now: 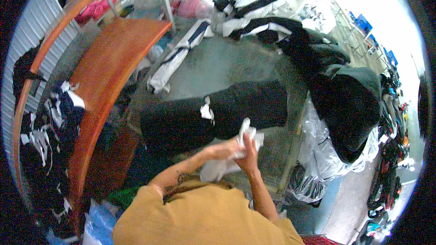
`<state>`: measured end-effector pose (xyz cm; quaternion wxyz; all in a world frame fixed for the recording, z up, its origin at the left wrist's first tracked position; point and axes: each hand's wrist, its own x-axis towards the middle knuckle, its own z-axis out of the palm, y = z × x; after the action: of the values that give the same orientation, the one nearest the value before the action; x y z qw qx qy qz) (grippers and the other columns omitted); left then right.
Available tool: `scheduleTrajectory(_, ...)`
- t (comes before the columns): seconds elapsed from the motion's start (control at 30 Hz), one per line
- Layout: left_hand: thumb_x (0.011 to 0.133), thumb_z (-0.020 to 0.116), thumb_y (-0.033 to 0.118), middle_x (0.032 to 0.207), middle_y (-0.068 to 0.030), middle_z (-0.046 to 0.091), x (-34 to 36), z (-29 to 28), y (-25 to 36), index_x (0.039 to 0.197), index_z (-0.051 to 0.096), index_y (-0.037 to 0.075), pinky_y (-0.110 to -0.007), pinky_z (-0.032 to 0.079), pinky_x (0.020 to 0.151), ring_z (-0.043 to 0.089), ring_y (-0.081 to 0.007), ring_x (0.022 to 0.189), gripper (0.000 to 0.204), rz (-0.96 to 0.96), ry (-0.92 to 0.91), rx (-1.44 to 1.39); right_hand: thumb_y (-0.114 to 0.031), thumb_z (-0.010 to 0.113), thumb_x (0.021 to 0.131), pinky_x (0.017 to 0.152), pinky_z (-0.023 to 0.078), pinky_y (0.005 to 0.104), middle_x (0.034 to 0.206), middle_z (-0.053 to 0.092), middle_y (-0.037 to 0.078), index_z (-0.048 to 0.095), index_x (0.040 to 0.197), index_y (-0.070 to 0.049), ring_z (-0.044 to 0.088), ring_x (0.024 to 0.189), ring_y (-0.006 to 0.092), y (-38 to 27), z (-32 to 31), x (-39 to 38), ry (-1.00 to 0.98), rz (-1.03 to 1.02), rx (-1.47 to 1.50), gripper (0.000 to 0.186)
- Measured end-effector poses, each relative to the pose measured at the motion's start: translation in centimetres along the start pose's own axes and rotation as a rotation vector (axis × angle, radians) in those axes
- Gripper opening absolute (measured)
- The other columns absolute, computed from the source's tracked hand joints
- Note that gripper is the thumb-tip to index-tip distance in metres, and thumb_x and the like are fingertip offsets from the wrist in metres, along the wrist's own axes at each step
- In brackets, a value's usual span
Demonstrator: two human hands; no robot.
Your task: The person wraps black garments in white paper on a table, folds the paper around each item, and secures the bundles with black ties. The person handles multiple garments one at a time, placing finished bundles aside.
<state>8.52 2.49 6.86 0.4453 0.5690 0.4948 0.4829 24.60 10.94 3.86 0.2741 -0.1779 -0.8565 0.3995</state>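
Both my hands meet in front of my body, over the near side of the table (200, 66). My right hand (249, 156) is closed around a crumpled white piece (245, 127) that sticks out above the fingers; whether it is paper or thin cloth I cannot tell. Pressed against the same piece are the fingers of my left hand (225, 149), slightly blurred. More white material (219, 169) hangs below the hands. Beyond them a folded black garment (254, 102) lies across the table, with a small white tag (207, 109) on top.
A pile of black and white garments (268, 22) lines the table's far edge, with a dark garment (345, 104) hanging at right above clear plastic bags (318, 154). An orange shelf (113, 63) stands at left, dark clothes with white tags (41, 145) beside it.
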Motion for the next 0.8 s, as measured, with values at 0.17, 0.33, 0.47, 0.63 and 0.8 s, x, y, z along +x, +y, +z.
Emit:
scheduleTrajectory(0.17, 0.103, 0.054, 0.043, 0.078, -0.0154, 0.055, 1.9, 10.6, -5.0, 0.097, 0.063, 0.001, -0.042, 0.047, 0.071, 0.053, -0.0238, 0.075, 0.043, -0.065, -0.477, 0.11, -0.011, 0.075, 0.073, 0.085, 0.055, 0.046, 0.107, 0.07, 0.019, 0.066, 0.123, -0.011, 0.066, 0.098, 0.0427, 1.7, -4.9, -12.2, 0.173, 0.264, -0.27, 0.05)
scheduleTrajectory(0.33, 0.096, 0.062, 0.044, 0.143, -0.0313, 0.047, -1.0, 13.1, -5.5, 0.135, 0.05, -0.006, -0.048, 0.041, 0.111, 0.047, -0.0441, 0.132, 0.064, 0.072, -0.231, 0.451, -0.011, 0.074, 0.076, 0.083, 0.054, 0.0452, 0.1, 0.071, 0.021, 0.067, 0.115, -0.003, 0.067, 0.094, 0.0437, 1.9, -6.6, -24.1, 0.438, 0.529, -0.204, 0.04)
scheduleTrajectory(0.47, 0.09, 0.07, 0.031, 0.132, -0.0251, 0.059, 0.0, 6.2, -4.3, 0.129, 0.058, -0.002, -0.048, 0.045, 0.108, 0.054, -0.0421, 0.126, 0.053, 0.142, -0.032, 0.586, -0.019, 0.078, 0.077, 0.085, 0.055, 0.0483, 0.097, 0.07, 0.022, 0.06, 0.122, -0.004, 0.067, 0.096, 0.0463, 4.8, -6.4, -40.5, 0.41, 1.28, -0.695, 0.051)
scheduleTrajectory(0.63, 0.085, 0.064, 0.019, 0.13, -0.0346, 0.054, 0.0, -7.0, -4.4, 0.117, 0.059, -0.005, -0.057, 0.034, 0.115, 0.048, -0.0504, 0.127, 0.041, 0.182, 0.352, 0.944, -0.029, 0.082, 0.075, 0.098, 0.048, 0.0483, 0.125, 0.056, 0.023, 0.04, 0.139, -0.002, 0.058, 0.114, 0.0444, 8.7, -6.3, -49.4, 0.498, 1.673, -0.731, 0.081)
scheduleTrajectory(0.8, 0.093, 0.064, 0.016, 0.133, -0.022, 0.061, -4.0, -16.3, -7.0, 0.122, 0.065, -0.001, -0.049, 0.041, 0.112, 0.052, -0.0423, 0.129, 0.034, -0.128, 0.539, 0.761, -0.039, 0.082, 0.076, 0.107, 0.044, 0.0486, 0.142, 0.049, 0.025, 0.032, 0.15, 0.0, 0.053, 0.126, 0.0427, 9.3, -10.8, -47.8, 0.664, 1.683, -0.939, 0.098)
